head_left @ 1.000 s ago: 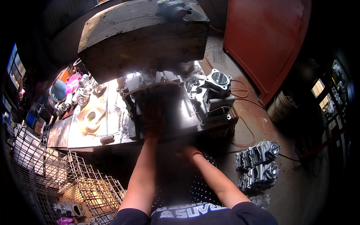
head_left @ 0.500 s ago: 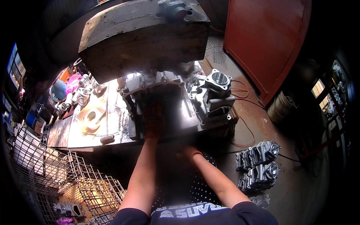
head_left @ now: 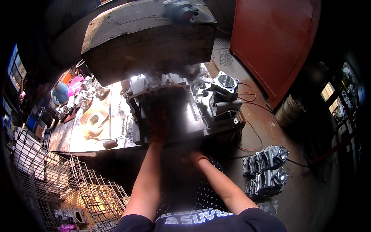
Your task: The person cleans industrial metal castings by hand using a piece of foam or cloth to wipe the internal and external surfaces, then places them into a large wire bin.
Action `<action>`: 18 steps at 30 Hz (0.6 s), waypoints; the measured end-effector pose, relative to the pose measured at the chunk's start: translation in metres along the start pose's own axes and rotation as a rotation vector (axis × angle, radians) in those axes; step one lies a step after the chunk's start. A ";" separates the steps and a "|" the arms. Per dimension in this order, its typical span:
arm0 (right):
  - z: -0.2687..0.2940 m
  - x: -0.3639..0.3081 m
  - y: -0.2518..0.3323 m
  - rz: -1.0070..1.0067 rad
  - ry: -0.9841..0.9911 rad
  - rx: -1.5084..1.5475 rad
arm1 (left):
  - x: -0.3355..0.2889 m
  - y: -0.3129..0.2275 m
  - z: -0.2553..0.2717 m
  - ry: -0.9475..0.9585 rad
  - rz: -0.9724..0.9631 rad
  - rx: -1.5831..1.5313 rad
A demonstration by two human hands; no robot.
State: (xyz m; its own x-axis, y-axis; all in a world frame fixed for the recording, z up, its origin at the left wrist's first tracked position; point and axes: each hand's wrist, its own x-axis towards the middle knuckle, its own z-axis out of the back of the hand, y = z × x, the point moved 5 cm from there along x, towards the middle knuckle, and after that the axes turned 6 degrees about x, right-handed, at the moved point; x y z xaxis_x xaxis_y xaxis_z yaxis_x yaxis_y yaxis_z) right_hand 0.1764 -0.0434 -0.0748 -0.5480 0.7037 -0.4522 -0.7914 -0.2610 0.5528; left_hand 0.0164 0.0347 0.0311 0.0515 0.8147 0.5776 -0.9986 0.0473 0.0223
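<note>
A grey cast metal engine housing (head_left: 154,91) sits on the workbench (head_left: 116,127) under the big head of a press machine (head_left: 147,36). My left hand (head_left: 157,125), in a dark orange glove, lies flat against the near side of the housing in deep shadow. My right hand (head_left: 195,156), also gloved, rests lower at the bench's front edge; what its fingers hold is hidden in the dark. To the right of the housing stands a second grey casting (head_left: 220,98) with a round bore on top.
Small metal parts (head_left: 83,96) and coloured containers (head_left: 67,91) crowd the bench's left end. Wire mesh crates (head_left: 73,185) stand at lower left. Several grey castings (head_left: 266,170) lie on the floor at right, near a red door (head_left: 274,42) and a loose cable (head_left: 251,135).
</note>
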 end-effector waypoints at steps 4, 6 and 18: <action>-0.004 0.004 -0.003 -0.010 0.006 -0.019 | 0.000 0.000 -0.001 0.000 -0.002 0.018; -0.005 0.005 -0.004 -0.009 0.004 -0.023 | -0.001 0.001 -0.002 -0.006 -0.004 0.021; 0.007 -0.009 0.007 -0.069 0.074 -0.009 | -0.001 -0.002 0.010 -0.051 -0.018 0.013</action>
State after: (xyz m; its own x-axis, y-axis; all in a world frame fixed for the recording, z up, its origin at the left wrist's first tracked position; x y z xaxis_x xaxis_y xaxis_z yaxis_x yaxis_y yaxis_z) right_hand 0.1779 -0.0464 -0.0620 -0.5103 0.6697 -0.5395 -0.8301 -0.2195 0.5126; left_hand 0.0185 0.0279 0.0381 0.0697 0.7830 0.6181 -0.9976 0.0545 0.0434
